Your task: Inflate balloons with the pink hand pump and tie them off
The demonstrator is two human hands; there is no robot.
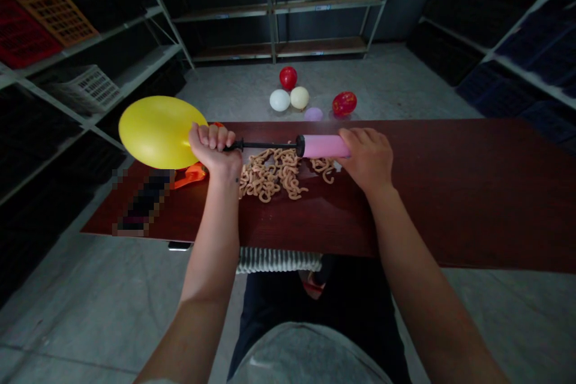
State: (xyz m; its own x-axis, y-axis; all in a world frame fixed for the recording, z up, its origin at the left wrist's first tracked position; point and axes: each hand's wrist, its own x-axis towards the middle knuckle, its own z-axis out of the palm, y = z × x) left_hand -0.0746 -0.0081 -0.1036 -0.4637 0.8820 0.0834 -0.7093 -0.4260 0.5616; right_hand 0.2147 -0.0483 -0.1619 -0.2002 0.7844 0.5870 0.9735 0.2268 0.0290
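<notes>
My right hand [371, 156] is wrapped round the pink barrel of a balloon pump [321, 146], held level above the table. The pump's black rod runs leftward out of the barrel to my left hand [213, 144], whose fingers are closed round that end of the pump. At my left hand is the neck of an inflated yellow balloon [159, 132]; the exact grip on neck and nozzle is hidden by my fingers. Below the pump lies a heap of tan, curly pieces [272, 174]. Orange uninflated balloons [193, 174] rest beside my left wrist.
A blurred dark flat object [147, 201] lies on the left of the dark red table [450, 204]. Beyond the far edge, several inflated balloons sit on the floor, including a red one [288, 78] and a white one [279, 100]. Shelves [270, 9] stand around.
</notes>
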